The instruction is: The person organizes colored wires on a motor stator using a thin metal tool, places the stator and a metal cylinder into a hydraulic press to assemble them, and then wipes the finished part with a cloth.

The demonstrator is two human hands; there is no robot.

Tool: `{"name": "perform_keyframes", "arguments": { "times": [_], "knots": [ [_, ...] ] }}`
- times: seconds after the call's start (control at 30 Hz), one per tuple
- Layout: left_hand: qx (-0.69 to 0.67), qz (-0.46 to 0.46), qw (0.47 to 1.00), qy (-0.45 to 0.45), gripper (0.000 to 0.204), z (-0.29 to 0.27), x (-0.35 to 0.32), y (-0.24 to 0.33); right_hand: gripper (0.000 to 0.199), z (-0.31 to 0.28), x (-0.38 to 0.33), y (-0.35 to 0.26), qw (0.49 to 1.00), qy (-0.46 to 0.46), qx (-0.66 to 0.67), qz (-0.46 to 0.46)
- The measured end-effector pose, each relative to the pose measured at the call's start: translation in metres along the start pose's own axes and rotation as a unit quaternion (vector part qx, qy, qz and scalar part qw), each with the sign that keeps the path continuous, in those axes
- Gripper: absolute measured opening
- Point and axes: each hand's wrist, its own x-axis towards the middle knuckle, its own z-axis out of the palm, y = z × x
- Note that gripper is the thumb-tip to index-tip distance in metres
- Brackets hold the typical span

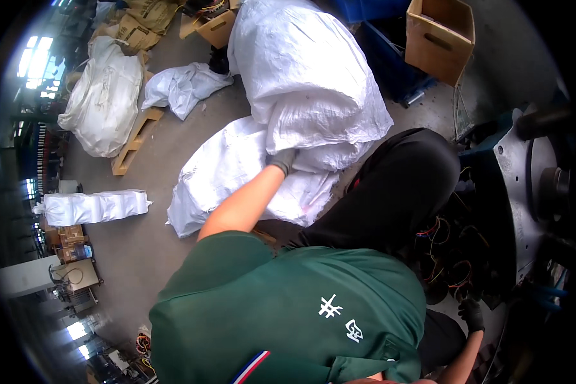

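Observation:
A large bulging white woven sack [307, 64] stands at the top centre, slumped onto a flatter white sack [217, 173]. My left arm reaches forward to them. My left hand [284, 160], in a grey glove, presses into the fold between the sacks, its fingers hidden by the fabric. At the lower right, my right hand [472, 313], in a dark glove, is curled beside black parts with thin coloured wires [459, 281]. Its fingertips meet the wire ends, but what they hold is too dark to make out. My bent knee [403, 173], in black trousers, rises beside the sacks.
A grey metal machine plate [515, 192] stands close on the right. An open cardboard box [438, 41] rests above blue bins [384, 57]. On the left are a full white sack [105, 96] by a wooden pallet [134, 144], a crumpled sack [182, 86] and a long wrapped bundle [96, 207].

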Motion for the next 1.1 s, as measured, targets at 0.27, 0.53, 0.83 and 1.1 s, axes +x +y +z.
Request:
{"name": "perform_keyframes", "arguments": {
  "times": [0.27, 0.53, 0.83, 1.1],
  "knots": [
    [-0.329, 0.039, 0.917, 0.22, 0.045, -0.123, 0.071, 0.117, 0.039, -0.028, 0.023, 0.007, 0.985, 0.088, 0.136, -0.058],
    [-0.267, 0.182, 0.944, 0.066, 0.046, -0.071, 0.054, 0.215, 0.039, -0.017, 0.0, 0.002, 0.973, 0.145, 0.17, -0.06],
    [-0.017, 0.069, 0.997, 0.038, 0.046, 0.016, 0.0, 0.013, 0.044, -0.027, 0.003, 0.027, 0.974, 0.115, 0.19, -0.054],
    [-0.011, -0.096, 0.991, -0.088, 0.051, -0.033, 0.014, -0.112, 0.037, -0.037, 0.017, 0.053, 0.973, 0.113, 0.157, -0.128]
  ]
}}
